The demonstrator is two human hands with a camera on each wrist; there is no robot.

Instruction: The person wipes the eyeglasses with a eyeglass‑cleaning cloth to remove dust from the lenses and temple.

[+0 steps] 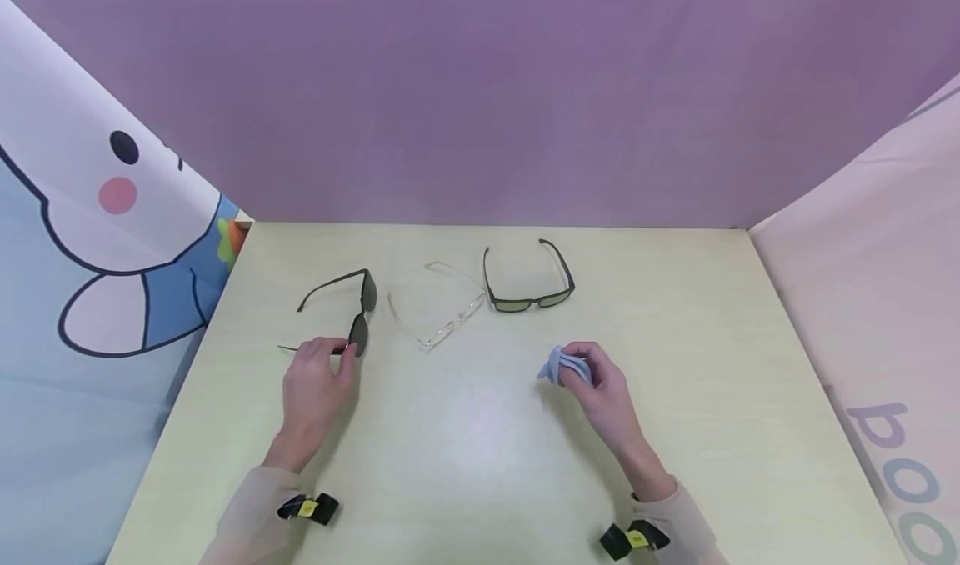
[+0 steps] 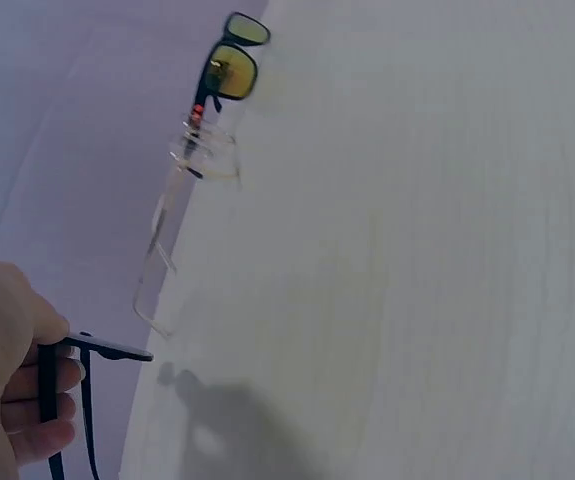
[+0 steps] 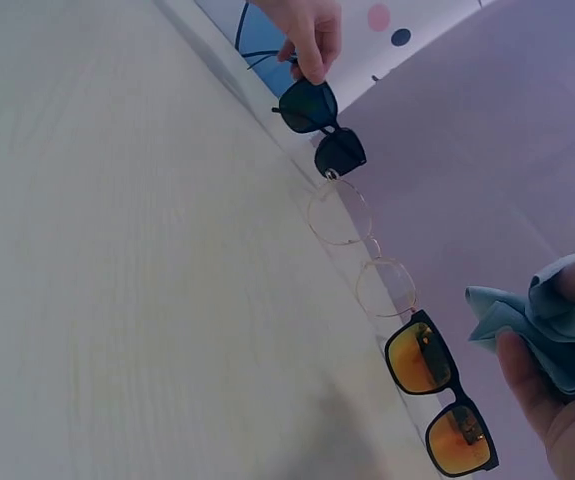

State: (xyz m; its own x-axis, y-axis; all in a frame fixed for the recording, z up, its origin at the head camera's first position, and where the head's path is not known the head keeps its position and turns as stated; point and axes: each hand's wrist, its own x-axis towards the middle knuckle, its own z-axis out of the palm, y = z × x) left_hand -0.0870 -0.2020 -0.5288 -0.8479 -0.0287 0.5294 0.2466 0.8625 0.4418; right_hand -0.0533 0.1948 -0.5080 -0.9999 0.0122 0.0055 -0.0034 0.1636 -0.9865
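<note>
My left hand [image 1: 318, 386] pinches dark sunglasses [image 1: 368, 292] near the hinge, with the temples spread out to the left. In the right wrist view the same dark sunglasses [image 3: 307, 106] hang from the thumb and fingers of the left hand [image 3: 307, 28]. A crumpled light-blue cloth [image 1: 553, 366] is gripped between the thumb and fingers of my right hand [image 1: 606, 394], held over the table's right half. Clear thin-framed glasses [image 1: 450, 328] lie between the hands, farther back. Beside them sit black-framed glasses with yellowish-green lenses [image 1: 534, 303], temples pointing away.
The pale wooden table [image 1: 480, 482] ends at a purple backdrop [image 1: 480, 90]. A cartoon-print cloth [image 1: 90, 315] hangs at the left, and a pale lettered cloth [image 1: 862, 298] at the right. Black straps with small boxes [image 1: 318, 508] circle both wrists.
</note>
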